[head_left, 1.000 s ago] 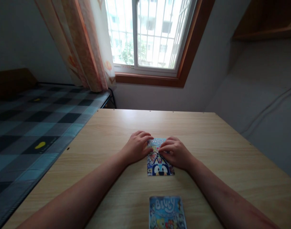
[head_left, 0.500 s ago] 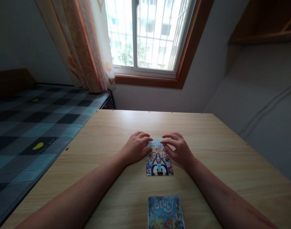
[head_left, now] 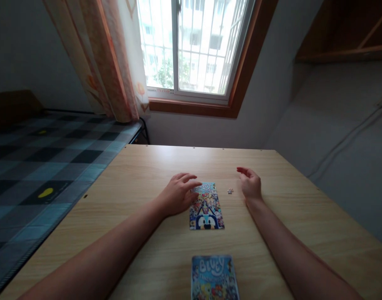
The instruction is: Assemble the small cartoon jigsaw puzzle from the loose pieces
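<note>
Wood-grain table (head_left: 159, 262): a printed card (head_left: 206, 210) lay between its side edges, the left hand (head_left: 180, 195) spread over one margin; the right hand (head_left: 250, 184) curled beside small pieces (head_left: 230, 191), any pinch indeterminable. Light left-hand pressure probably best steadied the card.
</note>
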Demonstrator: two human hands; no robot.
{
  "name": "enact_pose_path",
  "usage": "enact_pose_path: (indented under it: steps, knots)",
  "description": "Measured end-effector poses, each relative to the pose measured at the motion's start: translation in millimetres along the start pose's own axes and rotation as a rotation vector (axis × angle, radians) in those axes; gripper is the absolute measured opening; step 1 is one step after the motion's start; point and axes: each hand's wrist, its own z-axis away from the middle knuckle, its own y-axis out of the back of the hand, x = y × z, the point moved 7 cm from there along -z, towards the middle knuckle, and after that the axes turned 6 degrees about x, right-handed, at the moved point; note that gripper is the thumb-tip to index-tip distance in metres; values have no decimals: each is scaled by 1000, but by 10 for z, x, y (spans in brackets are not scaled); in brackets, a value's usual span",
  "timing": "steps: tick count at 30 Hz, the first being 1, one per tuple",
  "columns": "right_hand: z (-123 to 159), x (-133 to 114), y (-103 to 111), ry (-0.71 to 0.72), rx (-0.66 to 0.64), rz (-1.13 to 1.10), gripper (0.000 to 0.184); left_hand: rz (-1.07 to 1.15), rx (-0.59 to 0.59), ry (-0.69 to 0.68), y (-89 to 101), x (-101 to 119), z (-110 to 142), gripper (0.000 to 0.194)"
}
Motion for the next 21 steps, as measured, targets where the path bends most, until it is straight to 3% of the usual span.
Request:
enact_pose_path:
  steps: [4,8,14,21]
  knots:
    - [3,7,-69,-48,-73,-22,33,-72,104,150,13,-239,-24,35]
    - [19,-19,-148,-53,-137,-21,30,-130,130,244,-21,-420,-26,38]
    - [32,-70,-242,-50,-248,32,28,-186,115,378,-34,-579,-49,43]
    - [70,-50,-252,-56,-450,37,36,-309,23,523,-67,-599,-66,48]
